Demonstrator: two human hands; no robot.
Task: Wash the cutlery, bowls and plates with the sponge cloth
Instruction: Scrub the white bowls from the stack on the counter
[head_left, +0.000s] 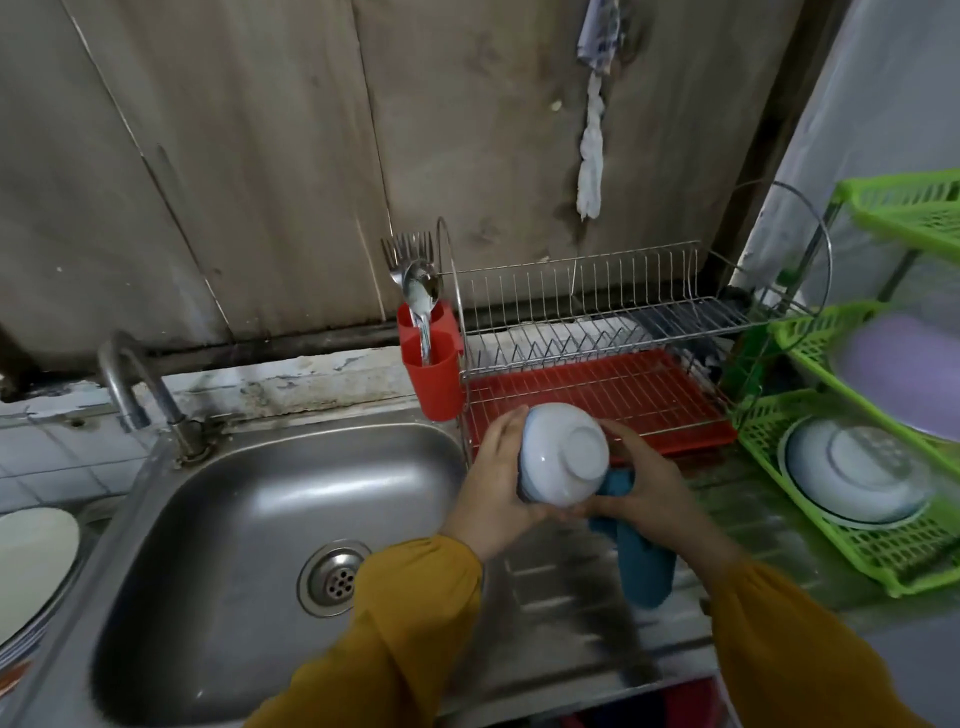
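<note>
Left hand (493, 483): fingers curled round the bowl's left wall.
Bowl (563, 454): white ceramic, foot turned toward you, held above the draining board (550, 587). You should count it stiff, breakable and probably slick when wet. Hold it by the wall and rim, on both sides.
Right hand (641, 486): clasps the sponge cloth (647, 569) against the bowl's right side. The cloth is soft and limp, and its tail hangs down.

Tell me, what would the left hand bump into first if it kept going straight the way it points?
Most likely the dish rack: the left hand, holding the bowl, points away toward its front wires. Depth is unclear, so I'm not certain.
</note>
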